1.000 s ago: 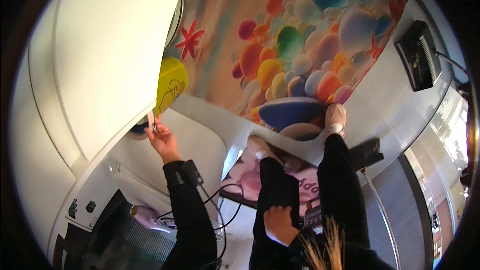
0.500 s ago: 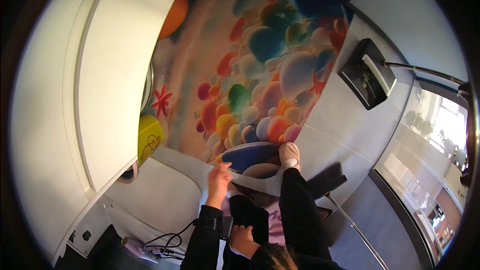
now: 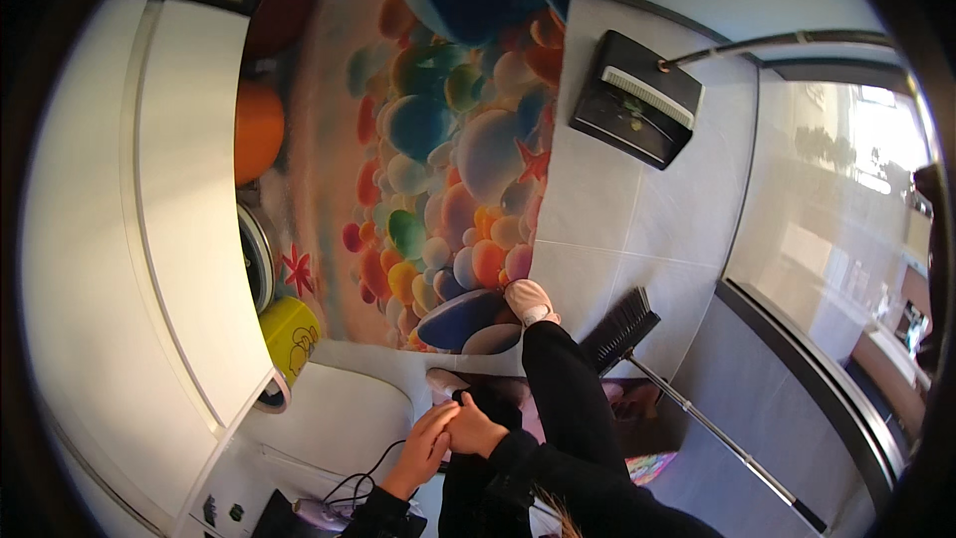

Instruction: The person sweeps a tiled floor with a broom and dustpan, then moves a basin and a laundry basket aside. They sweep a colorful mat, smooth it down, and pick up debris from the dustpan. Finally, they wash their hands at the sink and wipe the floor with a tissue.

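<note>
Left hand [image 3: 423, 443]: comes in from 7 o'clock, its fingers narrow, laid against the right hand; whether they grip it I cannot tell.
Right hand [image 3: 473, 428]: reaches in from 4 o'clock, meeting the left hand over the black trouser leg [image 3: 488, 488]; its fingers are partly covered, so how far they curl I cannot tell.
Left shoe [image 3: 444, 380]: pink, seen just past the fingers at about 11 to 12 o'clock; its toe points to 10, the long axis running 10 to 4.
Right shoe [image 3: 528, 300]: at 1 o'clock from the hands, toe towards 11.
Black cord [image 3: 351, 478]: looped at 8 o'clock, near the left wrist.
Hair dryer [image 3: 317, 513]: purple, beside the cord at 8 o'clock, partly hidden; its direction I cannot tell.
White lid [image 3: 344, 413]: at 9 o'clock from the hands.
Broom [image 3: 622, 329]: black bristle head at 2 o'clock, handle slanting away towards 4 to 5.
Dustpan [image 3: 622, 125]: black, at 1 o'clock, handle pointing towards 3.
</note>
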The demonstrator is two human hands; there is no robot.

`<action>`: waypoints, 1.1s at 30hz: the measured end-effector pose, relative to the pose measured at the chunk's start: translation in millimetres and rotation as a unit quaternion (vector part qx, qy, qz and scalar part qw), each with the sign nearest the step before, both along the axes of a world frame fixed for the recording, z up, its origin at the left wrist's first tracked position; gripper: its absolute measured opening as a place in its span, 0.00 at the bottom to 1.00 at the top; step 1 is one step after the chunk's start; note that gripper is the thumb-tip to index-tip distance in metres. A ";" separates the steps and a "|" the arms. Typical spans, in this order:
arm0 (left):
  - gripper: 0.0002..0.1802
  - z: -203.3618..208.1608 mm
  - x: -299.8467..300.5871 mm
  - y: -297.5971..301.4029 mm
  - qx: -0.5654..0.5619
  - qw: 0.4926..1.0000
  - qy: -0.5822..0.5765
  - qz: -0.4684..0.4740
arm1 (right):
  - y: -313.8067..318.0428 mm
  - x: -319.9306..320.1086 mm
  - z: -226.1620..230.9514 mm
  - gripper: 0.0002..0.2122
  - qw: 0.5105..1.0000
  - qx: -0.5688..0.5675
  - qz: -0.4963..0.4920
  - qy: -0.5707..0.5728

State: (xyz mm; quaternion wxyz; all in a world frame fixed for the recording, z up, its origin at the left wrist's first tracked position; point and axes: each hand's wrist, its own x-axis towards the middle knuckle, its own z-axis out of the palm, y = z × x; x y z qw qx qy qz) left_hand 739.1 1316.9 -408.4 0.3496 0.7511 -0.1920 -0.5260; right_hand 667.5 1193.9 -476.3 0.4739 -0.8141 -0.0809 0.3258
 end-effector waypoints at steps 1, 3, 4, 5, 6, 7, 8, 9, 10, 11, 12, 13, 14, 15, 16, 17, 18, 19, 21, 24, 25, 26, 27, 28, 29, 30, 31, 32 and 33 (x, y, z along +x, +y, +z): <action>0.20 8.1 -8.8 9.8 0.029 0.999 -0.011 0.028 | 6.5 -10.3 0.5 0.11 0.998 -0.017 0.047 0.040; 0.22 21.1 -20.5 33.6 0.102 0.989 0.088 0.066 | 11.5 -35.9 -14.3 0.11 0.982 -0.122 -0.130 0.062; 0.23 25.3 -21.5 45.1 0.126 0.986 0.107 0.029 | 7.8 -44.9 -27.1 0.11 0.970 -0.159 -0.163 0.080; 0.23 27.7 -22.7 53.6 0.188 0.971 0.144 -0.013 | 3.0 -51.7 -36.2 0.11 0.944 -0.227 -0.237 0.046; 0.23 31.7 -25.9 58.6 0.159 0.974 0.160 -0.018 | -4.7 -55.8 -42.2 0.12 0.931 -0.253 -0.259 0.037; 0.24 37.1 -31.0 60.6 0.169 0.966 0.194 -0.030 | -12.0 -56.6 -44.0 0.12 0.935 -0.252 -0.237 0.082; 0.24 41.2 -36.6 58.9 0.182 0.955 0.231 -0.035 | -18.2 -54.6 -40.5 0.12 0.936 -0.233 -0.232 0.124; 0.24 44.2 -44.2 53.1 0.165 0.962 0.205 -0.076 | -23.4 -50.3 -35.3 0.12 0.942 -0.198 -0.206 0.176; 0.24 47.2 -55.2 44.6 0.151 0.965 0.183 -0.110 | -25.8 -45.8 -28.0 0.12 0.943 -0.173 -0.198 0.205; 0.24 50.3 -67.0 35.5 0.138 0.967 0.160 -0.142 | -27.2 -41.4 -22.1 0.12 0.945 -0.164 -0.205 0.196; 0.23 50.6 -79.2 25.2 0.118 0.977 0.120 -0.134 | -27.1 -37.6 -18.0 0.12 0.949 -0.143 -0.193 0.206; 0.23 49.6 -88.1 16.9 0.115 0.980 0.087 -0.134 | -25.2 -33.3 -15.9 0.12 0.953 -0.124 -0.166 0.219; 0.22 49.5 -91.8 12.9 0.130 0.977 0.061 -0.157 | -23.9 -31.1 -15.6 0.13 0.954 -0.112 -0.188 0.205; 0.22 47.6 -93.0 10.8 0.133 0.974 0.039 -0.179 | -21.2 -29.1 -16.6 0.13 0.949 -0.107 -0.237 0.181; 0.21 45.0 -92.5 11.2 0.158 0.966 0.065 -0.196 | -20.3 -28.3 -18.9 0.13 0.945 -0.099 -0.256 0.179; 0.21 45.1 -90.9 15.1 0.156 0.966 0.084 -0.190 | -19.2 -28.7 -19.1 0.13 0.937 -0.110 -0.288 0.162; 0.22 42.9 -87.0 20.3 0.146 0.969 0.085 -0.181 | -20.4 -29.6 -17.8 0.13 0.941 -0.132 -0.260 0.173; 0.22 41.8 -83.6 26.6 0.146 0.969 0.082 -0.181 | -23.2 -31.6 -14.1 0.14 0.944 -0.147 -0.227 0.191; 0.23 45.1 -82.3 40.9 0.132 0.976 0.073 -0.159 | -34.1 -39.2 2.9 0.15 0.942 -0.139 -0.187 0.241; 0.25 53.9 -86.9 67.4 0.161 0.974 0.074 -0.142 | -61.4 -67.1 37.5 0.21 0.941 -0.181 -0.118 0.259; 0.26 55.9 -89.9 75.6 0.176 0.972 0.075 -0.138 | -69.5 -82.1 49.0 0.23 0.933 -0.212 -0.087 0.279; 0.28 57.7 -89.8 84.4 0.180 0.969 0.110 -0.126 | -78.3 -100.6 60.3 0.25 0.937 -0.202 -0.075 0.275; 0.32 61.8 -89.0 92.6 0.201 0.962 0.149 -0.114 | -83.7 -120.3 71.4 0.27 0.928 -0.231 -0.044 0.290; 0.36 66.2 -85.4 99.0 0.195 0.957 0.175 -0.123 | -87.2 -141.6 82.6 0.26 0.933 -0.187 -0.115 0.284; 0.39 71.9 -80.6 104.2 0.221 0.939 0.232 -0.128 | -88.7 -165.1 94.9 0.25 0.928 -0.166 -0.159 0.292; 0.41 80.3 -72.0 108.0 0.203 0.938 0.259 -0.106 | -89.9 -185.7 104.9 0.23 0.962 -0.125 -0.147 0.192; 0.43 90.8 -61.8 109.3 0.207 0.924 0.309 -0.085 | -94.5 -203.7 111.8 0.21 0.984 -0.094 -0.079 0.130; 0.45 106.1 -52.2 110.4 0.211 0.907 0.359 -0.066 | -98.6 -220.3 119.6 0.19 0.983 -0.079 -0.063 0.156; 0.46 121.7 -37.8 110.2 0.202 0.880 0.428 -0.038 | -104.2 -235.0 127.8 0.19 0.976 -0.094 0.001 0.198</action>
